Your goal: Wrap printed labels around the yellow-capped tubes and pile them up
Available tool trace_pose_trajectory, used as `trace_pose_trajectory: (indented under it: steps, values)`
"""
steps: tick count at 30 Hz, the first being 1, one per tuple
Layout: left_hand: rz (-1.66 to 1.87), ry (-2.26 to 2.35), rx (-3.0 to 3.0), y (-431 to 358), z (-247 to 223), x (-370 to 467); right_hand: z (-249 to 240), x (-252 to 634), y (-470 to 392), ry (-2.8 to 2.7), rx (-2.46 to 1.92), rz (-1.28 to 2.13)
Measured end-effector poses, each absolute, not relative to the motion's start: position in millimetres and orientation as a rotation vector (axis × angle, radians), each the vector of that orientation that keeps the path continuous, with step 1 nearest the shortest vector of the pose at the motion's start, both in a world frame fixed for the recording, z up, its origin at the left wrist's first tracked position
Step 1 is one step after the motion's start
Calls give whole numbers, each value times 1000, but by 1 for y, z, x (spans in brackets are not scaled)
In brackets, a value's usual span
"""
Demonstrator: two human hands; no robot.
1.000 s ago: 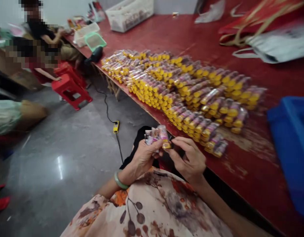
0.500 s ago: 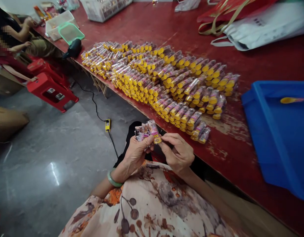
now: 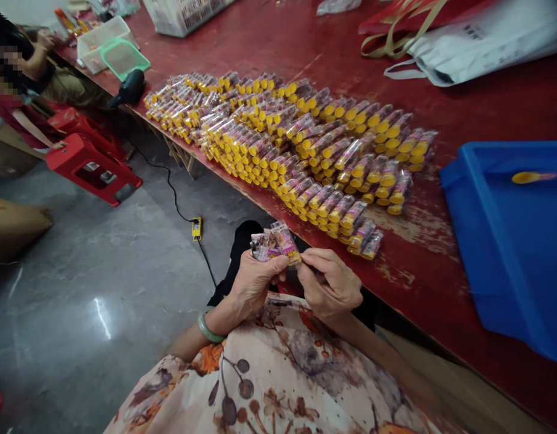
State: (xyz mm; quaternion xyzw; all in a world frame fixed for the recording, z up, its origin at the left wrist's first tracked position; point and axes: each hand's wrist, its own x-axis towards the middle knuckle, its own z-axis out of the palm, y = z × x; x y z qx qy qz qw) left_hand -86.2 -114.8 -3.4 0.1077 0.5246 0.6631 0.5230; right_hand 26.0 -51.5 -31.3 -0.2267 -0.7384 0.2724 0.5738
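Note:
Above my lap, my left hand (image 3: 259,278) is closed on several small printed plastic wrappers (image 3: 266,246), its thumb laid across them. The front wrapper (image 3: 286,242) is pink and purple with yellow lettering low down and leans to the left. At its lower right corner my right hand (image 3: 331,281) is closed, thumb and forefinger pinching the edge. The other fingers of that hand curl inward, and whether they hold anything is hidden. Beyond both hands, stacked rows of yellow-ended tubes in clear printed film (image 3: 260,141) lie along the red table (image 3: 409,283).
A blue bin (image 3: 500,253) with a yellow spoon-like piece (image 3: 527,177) stands at the right. Bags (image 3: 477,48) lie behind it. At far left are a black heat gun (image 3: 132,87), a green basket (image 3: 125,59), red stools (image 3: 91,166) and other people. A cable with a yellow socket (image 3: 196,228) crosses the floor.
The front wrapper has tilted further and shows a broader, flatter face. Both hands have shifted slightly right, still on the wrappers.

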Motion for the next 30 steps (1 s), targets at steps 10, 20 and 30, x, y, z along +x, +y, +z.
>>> trace_pose_trajectory:
  steps: [10,20,30]
  values:
    - [1556,1279,226,-113,0,-88,-31,24,-51,-1746,-542,654]
    - [1385,1311,390,-106,-9,-85,-15,52,-37,-1534,-836,1414]
    - [1214,1226,371,-79,-18,-64,-22,95,-8,-1092,-1114,1416]
